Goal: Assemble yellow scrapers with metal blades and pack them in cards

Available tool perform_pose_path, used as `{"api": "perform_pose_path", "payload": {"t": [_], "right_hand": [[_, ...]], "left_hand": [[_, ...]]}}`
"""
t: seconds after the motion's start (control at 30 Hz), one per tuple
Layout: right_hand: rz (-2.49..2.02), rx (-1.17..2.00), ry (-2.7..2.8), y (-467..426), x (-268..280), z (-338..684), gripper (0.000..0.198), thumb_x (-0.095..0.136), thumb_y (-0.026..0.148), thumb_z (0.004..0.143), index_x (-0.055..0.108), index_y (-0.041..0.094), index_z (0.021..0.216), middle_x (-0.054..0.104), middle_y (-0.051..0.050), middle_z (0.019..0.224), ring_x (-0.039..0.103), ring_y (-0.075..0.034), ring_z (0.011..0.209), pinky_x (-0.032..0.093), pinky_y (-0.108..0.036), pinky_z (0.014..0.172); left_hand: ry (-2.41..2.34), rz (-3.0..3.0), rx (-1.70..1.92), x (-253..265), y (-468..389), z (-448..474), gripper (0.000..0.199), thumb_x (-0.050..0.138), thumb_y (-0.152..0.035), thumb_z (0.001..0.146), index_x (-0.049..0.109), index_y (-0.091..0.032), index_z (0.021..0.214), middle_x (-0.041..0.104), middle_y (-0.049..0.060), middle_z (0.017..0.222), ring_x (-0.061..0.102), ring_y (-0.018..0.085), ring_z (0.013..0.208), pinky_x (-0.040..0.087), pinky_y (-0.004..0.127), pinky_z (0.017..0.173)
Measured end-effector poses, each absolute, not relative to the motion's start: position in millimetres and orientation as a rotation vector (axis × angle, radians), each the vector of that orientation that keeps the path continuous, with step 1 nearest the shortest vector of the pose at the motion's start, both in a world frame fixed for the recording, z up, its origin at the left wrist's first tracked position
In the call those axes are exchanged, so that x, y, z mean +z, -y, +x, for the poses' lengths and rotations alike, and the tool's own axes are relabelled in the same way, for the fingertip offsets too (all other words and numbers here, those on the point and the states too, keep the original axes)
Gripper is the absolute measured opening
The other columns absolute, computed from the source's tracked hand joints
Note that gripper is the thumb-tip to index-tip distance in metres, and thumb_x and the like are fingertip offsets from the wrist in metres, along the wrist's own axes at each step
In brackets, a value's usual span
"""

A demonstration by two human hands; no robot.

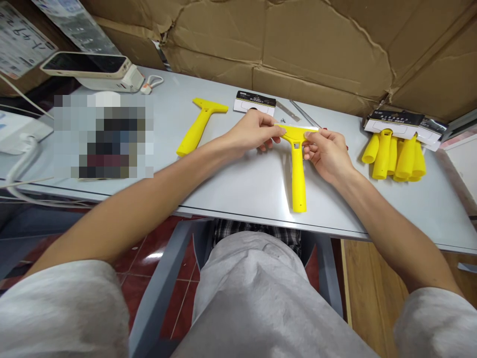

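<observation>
Both hands pinch the wide head of a yellow scraper [298, 174], whose handle points toward me over the table. My left hand [255, 130] grips the head's left end between thumb and fingers. At the right end, the thumb and fingers of my right hand [330, 151] close on it. A second yellow scraper [201, 124] lies on the table left of my left hand. Just beyond my hands are a black-and-white packaging card [255, 103], a flat metal blade [288, 110] and a thin metal rod-like tool [305, 114], partly hidden by my right hand.
Several packaged yellow scrapers [395, 154] are piled on the right of the table [238, 191]. Cardboard [316, 49] walls off the back. A phone [85, 64] rests on a white charger [112, 82] at the far left, with a white cable [22, 169] near the edge.
</observation>
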State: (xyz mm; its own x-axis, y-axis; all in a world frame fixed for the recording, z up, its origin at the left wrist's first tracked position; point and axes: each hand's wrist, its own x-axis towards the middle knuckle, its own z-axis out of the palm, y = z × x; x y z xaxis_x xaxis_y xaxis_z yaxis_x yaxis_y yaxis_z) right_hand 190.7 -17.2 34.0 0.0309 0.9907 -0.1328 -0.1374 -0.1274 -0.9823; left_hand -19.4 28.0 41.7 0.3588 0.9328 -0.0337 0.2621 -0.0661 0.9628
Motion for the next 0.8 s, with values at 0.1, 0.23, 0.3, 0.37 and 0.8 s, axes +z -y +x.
{"api": "perform_pose_path", "payload": {"t": [0.1,0.23,0.3,0.37,0.8], "right_hand": [[-1.232,1.330,1.025,17.9,34.3,189.7,0.022,0.077,0.025,0.083,0.058,0.014,0.088,0.059,-0.001,0.074,0.055,-0.004,0.060,0.047,-0.014,0.050],[-1.230,1.326,1.031,17.4,32.5,189.9,0.023,0.078,0.026,0.083,0.058,0.014,0.087,0.060,-0.001,0.074,0.055,-0.004,0.060,0.048,-0.015,0.051],[-1.223,1.330,1.033,17.2,31.7,190.4,0.021,0.076,0.025,0.083,0.058,0.014,0.086,0.061,-0.001,0.074,0.056,-0.004,0.060,0.048,-0.015,0.050],[-1.216,1.336,1.031,17.2,31.5,190.8,0.019,0.075,0.024,0.082,0.059,0.014,0.087,0.061,-0.002,0.074,0.056,-0.004,0.059,0.048,-0.015,0.050],[-1.187,1.335,0.806,13.0,30.5,192.0,0.024,0.075,0.023,0.083,0.057,0.014,0.094,0.064,-0.002,0.083,0.063,-0.005,0.068,0.061,-0.016,0.063]], "left_hand": [[-1.125,1.544,0.808,39.9,-29.0,-18.6,0.015,0.080,-0.026,0.090,0.068,-0.019,0.086,0.072,0.006,0.077,0.064,0.016,0.064,0.054,0.032,0.063],[-1.140,1.540,0.783,42.2,-28.6,-18.5,0.012,0.080,-0.022,0.087,0.068,-0.019,0.087,0.072,0.006,0.075,0.065,0.016,0.066,0.053,0.029,0.062],[-1.138,1.533,0.771,44.0,-28.3,-19.1,0.010,0.079,-0.021,0.086,0.069,-0.019,0.088,0.072,0.006,0.076,0.065,0.016,0.067,0.053,0.029,0.061],[-1.129,1.514,0.763,45.5,-28.5,-20.2,0.010,0.078,-0.021,0.086,0.069,-0.019,0.089,0.073,0.007,0.077,0.065,0.016,0.066,0.053,0.029,0.062],[-1.174,1.321,0.890,44.2,-22.4,-12.7,0.039,0.075,-0.030,0.094,0.059,-0.025,0.129,0.076,0.004,0.093,0.069,0.014,0.068,0.056,0.027,0.065]]}}
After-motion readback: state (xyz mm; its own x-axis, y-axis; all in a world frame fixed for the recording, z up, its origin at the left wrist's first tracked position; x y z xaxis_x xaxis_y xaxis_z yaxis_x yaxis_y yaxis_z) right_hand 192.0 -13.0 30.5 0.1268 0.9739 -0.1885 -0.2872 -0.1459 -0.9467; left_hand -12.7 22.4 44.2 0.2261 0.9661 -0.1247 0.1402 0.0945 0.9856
